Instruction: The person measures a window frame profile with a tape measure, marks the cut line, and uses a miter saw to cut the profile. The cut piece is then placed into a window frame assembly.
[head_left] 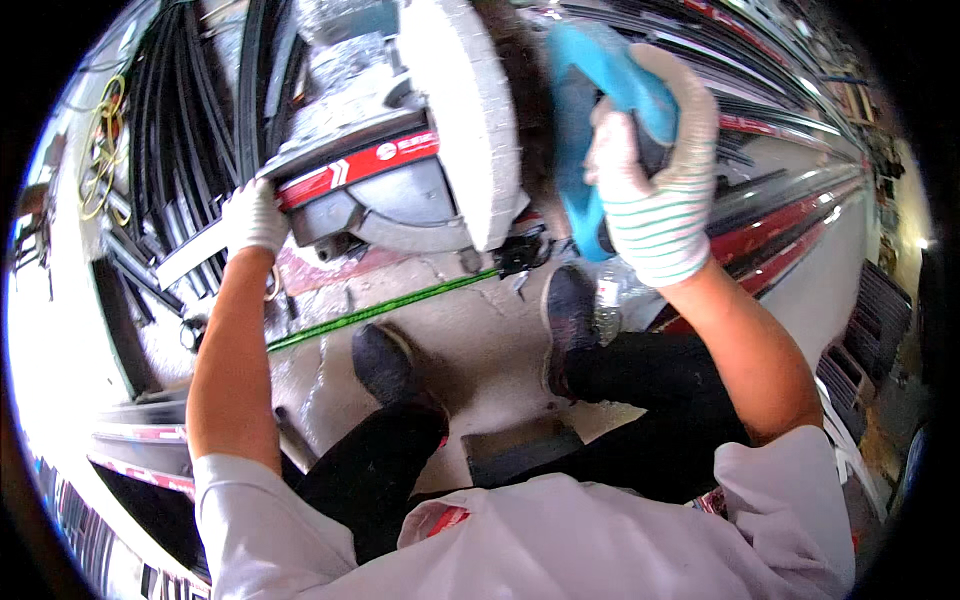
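Observation:
A miter saw with a pale grey blade guard (462, 120) stands in front of me. Its grey base carries a red label strip (350, 168). My right hand (655, 195), in a white glove with green stripes, is wrapped round the saw's blue handle (585, 45). Over at the left end of the base, my gloved left hand (253, 217) is closed on a pale, straight bar (192, 254) that sticks out leftward. Its fingers also rest by the base's edge. The saw hides any part of the bar further right.
Long black strips (180, 110) lie at the far left beside a yellow cord (100, 160). A green strip (385, 310) crosses the floor before my shoes. A clear bottle (607, 305) stands by my right shoe. Red and grey lengths (760, 235) are stacked at right.

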